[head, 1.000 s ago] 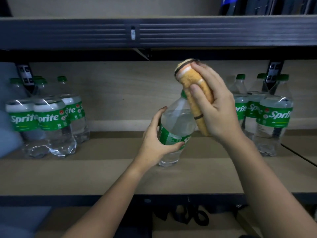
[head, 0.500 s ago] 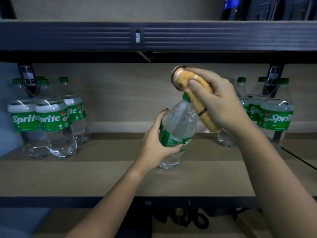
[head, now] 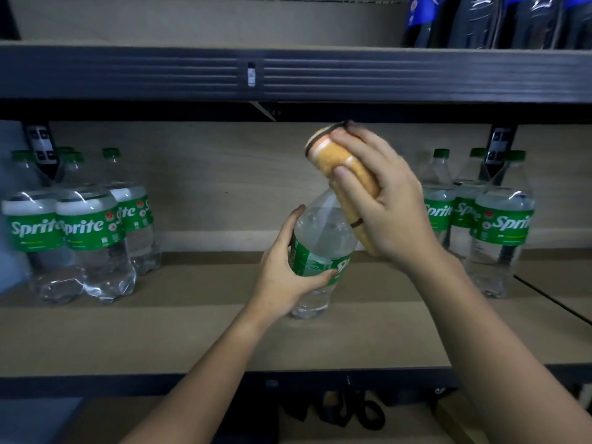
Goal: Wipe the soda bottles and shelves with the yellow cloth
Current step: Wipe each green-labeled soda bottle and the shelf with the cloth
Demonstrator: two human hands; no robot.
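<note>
Where the pale wood-grain shelf (head: 160,334) runs between its dark metal rails, I see my left hand (head: 282,270) curled round the green label of a clear plastic soda bottle (head: 320,248), thumb in front and fingers behind, a full holding grip. The bottle is smooth and glossy, its base touching the shelf board near the middle, its long axis tilted so the neck leans up and to the right. My right hand (head: 387,203) grips the yellow cloth (head: 349,177), a soft, nubby fabric with a dark trim, wrapped over the bottle's neck and cap; the fingers are curled tight round it. More Sprite bottles (head: 86,238) stand upright in a cluster at the left, and another group (head: 499,225) at the right. Dark bottles (head: 499,20) sit on the shelf above.
</note>
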